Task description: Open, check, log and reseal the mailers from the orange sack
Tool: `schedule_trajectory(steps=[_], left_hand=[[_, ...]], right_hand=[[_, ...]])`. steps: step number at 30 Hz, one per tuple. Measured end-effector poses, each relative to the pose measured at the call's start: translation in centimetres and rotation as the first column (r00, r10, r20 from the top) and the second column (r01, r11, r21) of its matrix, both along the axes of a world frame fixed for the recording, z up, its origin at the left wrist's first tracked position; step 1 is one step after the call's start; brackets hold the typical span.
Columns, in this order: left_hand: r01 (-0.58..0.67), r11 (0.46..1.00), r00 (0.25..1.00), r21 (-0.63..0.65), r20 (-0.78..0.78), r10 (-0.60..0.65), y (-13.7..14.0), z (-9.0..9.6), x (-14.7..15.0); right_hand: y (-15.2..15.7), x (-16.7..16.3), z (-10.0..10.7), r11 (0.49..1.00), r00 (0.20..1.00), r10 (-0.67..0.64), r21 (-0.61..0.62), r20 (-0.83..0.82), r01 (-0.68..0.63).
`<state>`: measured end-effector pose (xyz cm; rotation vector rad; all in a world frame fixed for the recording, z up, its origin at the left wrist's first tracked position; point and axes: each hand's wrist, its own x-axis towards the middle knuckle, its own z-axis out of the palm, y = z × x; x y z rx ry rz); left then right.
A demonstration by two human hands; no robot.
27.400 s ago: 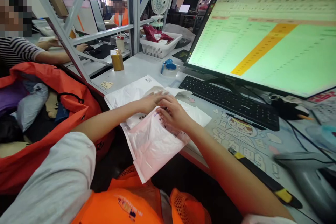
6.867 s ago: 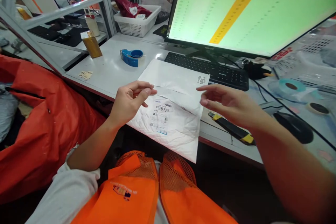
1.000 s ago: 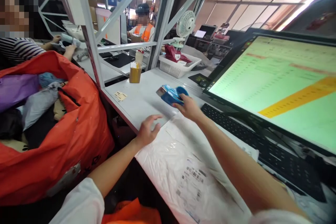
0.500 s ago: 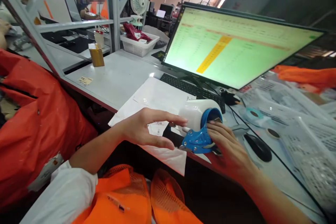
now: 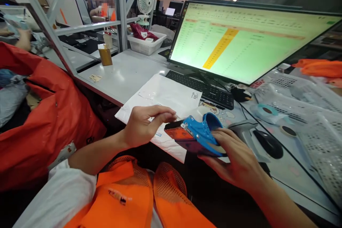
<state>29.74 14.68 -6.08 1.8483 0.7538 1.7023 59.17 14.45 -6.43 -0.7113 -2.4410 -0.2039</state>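
My right hand grips a blue tape dispenser from its right side, tilted over the front edge of the table. Its dark toothed front points left, towards my left hand. There, thumb and forefinger are pinched together on what looks like the pale free end of the tape. A white mailer bag with a small printed label lies flat beneath and behind both hands, its near corner hanging over the edge.
Behind the bag are a black keyboard and a large monitor. To the right lie a grey scanner, a mouse and white baskets. A red sack stands at left. Another person sits far back.
My left hand has closed from open fingers into a pinch at the dispenser's front. In my right hand, the dispenser has turned, its roll now mostly hidden.
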Motion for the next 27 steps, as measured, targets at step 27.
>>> schedule_trajectory(steps=[27], left_hand=[[-0.564,0.668,0.676,0.485,-0.193,0.711,0.7,-2.5,-2.7]], right_hand=[[14.8,-23.8,4.8,0.777,0.783,-0.578,-0.140,0.228,0.614]])
